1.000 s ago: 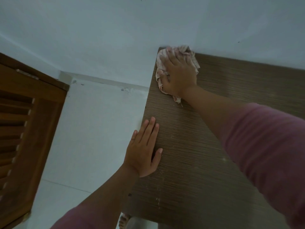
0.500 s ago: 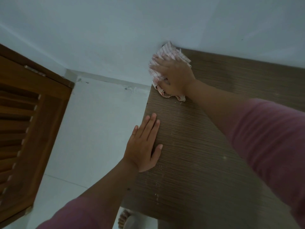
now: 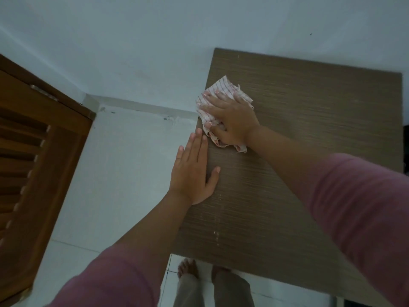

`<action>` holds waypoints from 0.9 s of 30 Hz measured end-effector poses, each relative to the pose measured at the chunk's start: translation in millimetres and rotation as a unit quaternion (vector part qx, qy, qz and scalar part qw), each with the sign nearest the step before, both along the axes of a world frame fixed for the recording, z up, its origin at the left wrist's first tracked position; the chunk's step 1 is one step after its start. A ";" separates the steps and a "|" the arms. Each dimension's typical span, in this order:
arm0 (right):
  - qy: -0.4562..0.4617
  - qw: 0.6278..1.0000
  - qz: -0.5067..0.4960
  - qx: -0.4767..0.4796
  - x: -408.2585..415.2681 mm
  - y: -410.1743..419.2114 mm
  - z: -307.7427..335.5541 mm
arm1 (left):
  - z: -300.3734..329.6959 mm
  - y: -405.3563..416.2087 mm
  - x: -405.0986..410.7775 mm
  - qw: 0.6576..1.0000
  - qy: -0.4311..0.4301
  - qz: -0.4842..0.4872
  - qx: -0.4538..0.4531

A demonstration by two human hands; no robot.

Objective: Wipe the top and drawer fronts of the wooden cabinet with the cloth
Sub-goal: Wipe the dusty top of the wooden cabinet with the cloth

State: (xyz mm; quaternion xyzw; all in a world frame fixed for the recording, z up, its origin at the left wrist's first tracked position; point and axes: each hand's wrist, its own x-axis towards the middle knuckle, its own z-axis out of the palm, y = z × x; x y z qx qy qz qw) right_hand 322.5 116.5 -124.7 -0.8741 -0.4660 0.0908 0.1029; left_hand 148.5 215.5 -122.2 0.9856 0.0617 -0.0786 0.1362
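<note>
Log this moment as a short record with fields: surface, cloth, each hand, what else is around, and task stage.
surface: wooden cabinet top, pale specks near its front left edge
cloth: checked cloth, crumpled, lying on the top near the left edge
right hand: pressed flat on the cloth, fingers spread
left hand: flat, palm down on the left edge of the top, empty
surroundings: louvred wooden door at left, pale wall behind, bare feet on the tiled floor
stage: wiping the top; drawer fronts out of view
</note>
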 end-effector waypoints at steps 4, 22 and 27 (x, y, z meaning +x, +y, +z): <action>0.006 1.000 -0.012 0.001 -27.8 -9.0 0.3 | 2.5 2.5 -28.4 1.000 -0.018 -0.014 0.009; -0.011 0.998 -0.059 0.005 -139.9 -42.0 -0.4 | -10.3 15.4 -129.8 0.995 -0.022 -0.071 -0.065; -0.012 0.997 -0.074 -0.004 -162.4 -49.0 -1.7 | -11.8 16.4 -131.7 0.994 -0.026 -0.072 -0.080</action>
